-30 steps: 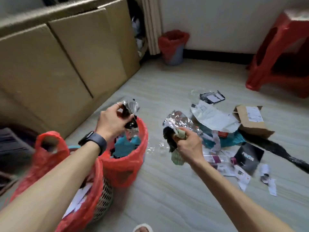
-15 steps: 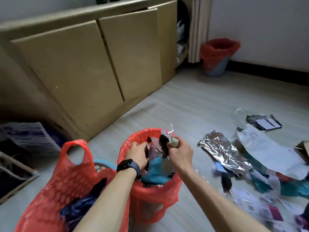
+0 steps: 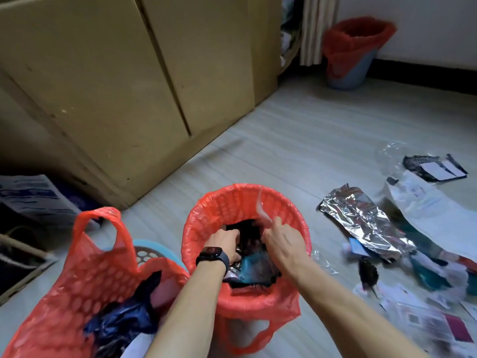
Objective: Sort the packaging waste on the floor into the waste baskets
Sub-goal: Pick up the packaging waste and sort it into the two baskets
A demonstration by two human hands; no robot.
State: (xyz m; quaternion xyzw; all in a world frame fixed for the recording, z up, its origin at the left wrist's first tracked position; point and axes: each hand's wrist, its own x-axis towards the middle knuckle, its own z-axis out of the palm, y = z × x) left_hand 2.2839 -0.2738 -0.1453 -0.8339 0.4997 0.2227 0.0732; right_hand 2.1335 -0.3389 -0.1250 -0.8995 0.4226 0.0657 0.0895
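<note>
Both hands reach into the middle waste basket (image 3: 219, 200), which is lined with a red bag. My left hand (image 3: 224, 244), a black watch on its wrist, curls its fingers into dark wrappers (image 3: 249, 236) inside. My right hand (image 3: 282, 241) is beside it and holds a bunch of wrappers low in the basket; a clear plastic strip (image 3: 263, 209) sticks up above its fingers. A teal piece (image 3: 251, 267) lies under the hands. On the floor to the right lies loose waste: a crumpled foil bag (image 3: 361, 218), a white mailer (image 3: 433, 210) and a small black wrapper (image 3: 367, 273).
A second basket with a red bag (image 3: 85, 280), holding dark blue plastic, stands at my near left. A third red-lined bin (image 3: 353, 47) stands by the far wall. Tan cabinet doors (image 3: 103, 73) run along the left. Printed papers (image 3: 426, 319) lie at the bottom right, and a black mailer (image 3: 436, 167) lies farther back.
My right hand carried its wrappers from the floor pile over to the middle basket. Both hands have since sunk from the rim down inside it. The camera has turned left.
</note>
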